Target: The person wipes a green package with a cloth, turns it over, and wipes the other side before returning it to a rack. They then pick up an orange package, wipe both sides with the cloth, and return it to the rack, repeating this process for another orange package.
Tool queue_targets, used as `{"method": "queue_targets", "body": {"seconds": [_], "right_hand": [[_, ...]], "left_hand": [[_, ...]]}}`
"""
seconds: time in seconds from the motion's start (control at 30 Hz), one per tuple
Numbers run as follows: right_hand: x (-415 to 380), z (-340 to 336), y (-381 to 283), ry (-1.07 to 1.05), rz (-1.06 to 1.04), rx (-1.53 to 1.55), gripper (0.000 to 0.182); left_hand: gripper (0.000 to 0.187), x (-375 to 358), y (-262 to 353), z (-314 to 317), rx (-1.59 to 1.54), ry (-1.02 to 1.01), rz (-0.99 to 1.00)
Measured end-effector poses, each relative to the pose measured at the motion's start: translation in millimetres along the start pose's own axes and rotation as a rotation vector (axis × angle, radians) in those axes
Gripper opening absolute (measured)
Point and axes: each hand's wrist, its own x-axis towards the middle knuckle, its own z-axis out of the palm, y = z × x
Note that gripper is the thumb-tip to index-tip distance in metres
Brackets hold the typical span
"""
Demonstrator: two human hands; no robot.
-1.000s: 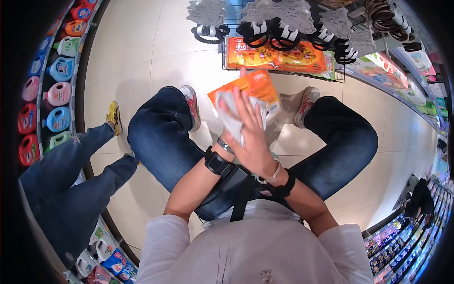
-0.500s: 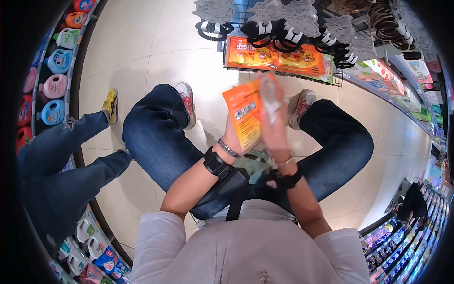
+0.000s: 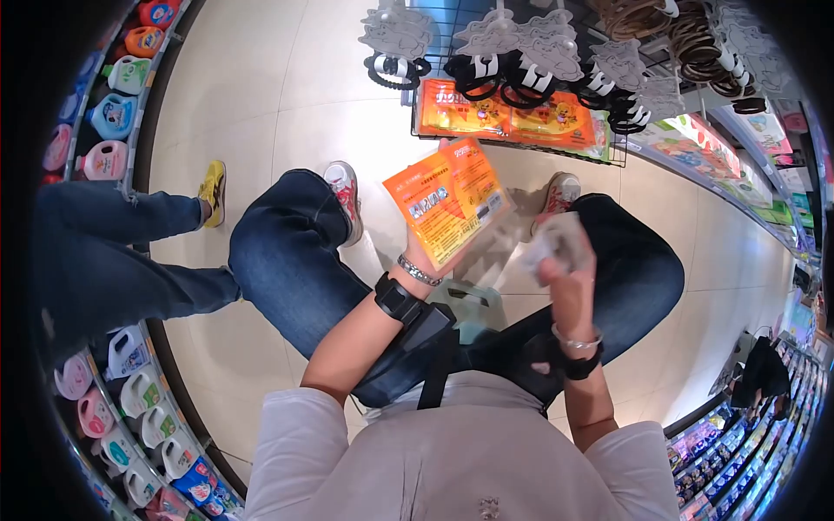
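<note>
An orange printed packet lies in my left hand, its printed side facing up. The packet hides most of the fingers beneath it. To the right, my right hand is raised above my thigh, apart from the packet and smeared by motion. Its fingers are closed on a crumpled grey-white cloth, which looks like a rag or wipe. Ahead of my hands, more orange packets lie in a black wire basket.
Black hair ties on grey cards hang above the basket. Detergent bottles line the left shelf. Another person's jeans and yellow shoe are close on my left. A pale green translucent stool is under me.
My right hand has come off the packet and moved right and down with the cloth. The packet now shows more of its face. The person on the left has shifted.
</note>
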Motion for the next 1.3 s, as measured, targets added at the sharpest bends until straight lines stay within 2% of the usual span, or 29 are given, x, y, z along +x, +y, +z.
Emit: {"method": "queue_targets", "body": {"seconds": [0.03, 0.07, 0.1, 0.13, 0.2, 0.27, 0.3, 0.37, 0.43, 0.47, 0.5, 0.57, 0.67, 0.73, 0.8, 0.87, 0.9, 0.93, 1.03, 1.13, 1.2, 1.23, 1.3], "right_hand": [[-1, 16, -6, -0.031, 0.017, -0.058, 0.048], [-2, 31, -12, -0.063, 0.032, -0.116, 0.052], [-3, 46, -6, -0.070, -0.048, -0.144, 0.052], [-1, 58, -7, -0.059, -0.055, -0.150, 0.052], [2, 71, -9, -0.045, -0.107, -0.422, 0.050], [8, 69, -5, -0.032, -0.131, -0.454, 0.047], [12, 67, -1, -0.031, -0.154, -0.477, 0.043], [19, 48, 12, -0.067, -0.152, -0.397, 0.032], [29, 17, 6, 0.033, 0.350, -0.087, 0.020], [42, -9, 32, 0.092, 0.217, -0.111, 0.015], [55, -23, 22, 0.185, 0.317, 0.171, 0.015], [83, -64, 52, 0.305, 0.434, 0.270, 0.017], [124, -117, 96, 0.243, 0.461, 0.413, 0.017], [157, -159, 137, 0.192, 0.562, 0.540, 0.011], [186, -164, 140, 0.292, 0.512, 0.379, 0.010], [221, -188, 171, 0.222, 0.558, 0.163, 0.011], [229, -193, 183, 0.210, 0.525, 0.141, 0.012], [246, -216, 216, 0.054, 0.410, 0.261, 0.017], [252, -217, 226, 0.129, 0.271, -0.227, 0.020], [236, -211, 226, 0.171, -0.079, -1.050, 0.023], [222, -198, 213, 0.226, -0.293, -1.408, 0.025], [212, -158, 152, 0.112, -0.061, -1.436, 0.034], [199, -147, 149, 0.058, 0.214, -1.341, 0.031]], "left_hand": [[0.049, 0, -1, 2, 0.004, -0.004, -0.004], [0.050, 0, -2, 4, 0.208, 0.001, 0.032], [0.052, 1, -4, 6, 0.411, 0.001, 0.066], [0.052, 2, -7, 7, 0.411, -0.010, 0.057], [0.055, 4, -13, 8, 0.495, -0.001, 0.102], [0.056, 4, -17, 9, 0.534, -0.034, 0.134], [0.056, 4, -19, 11, 0.605, 0.021, 0.128], [0.056, 3, -24, 14, 0.738, 0.133, 0.116], [0.057, 4, -27, 17, 0.757, 0.164, 0.085], [0.058, 5, -28, 19, 0.783, 0.205, 0.050], [0.059, 4, -25, 19, 0.771, 0.182, 0.060], [0.058, 3, -17, 19, 0.787, 0.197, 0.081], [0.057, 2, -9, 20, 0.791, 0.226, 0.112], [0.055, -1, -6, 19, 0.805, 0.254, 0.126], [0.054, -3, -2, 15, 0.800, 0.262, 0.122], [0.053, -6, 1, 13, 0.795, 0.272, 0.111], [0.052, -6, 2, 12, 0.776, 0.282, 0.116], [0.051, -6, 3, 11, 0.756, 0.291, 0.121], [0.051, -5, 6, 9, 0.746, 0.311, 0.139], [0.049, -4, 9, 7, 0.736, 0.339, 0.142], [0.049, -5, 8, 6, 0.730, 0.345, 0.134], [0.048, -4, 8, 6, 0.718, 0.342, 0.135], [0.048, -6, 7, 7, 0.712, 0.348, 0.119]]}}
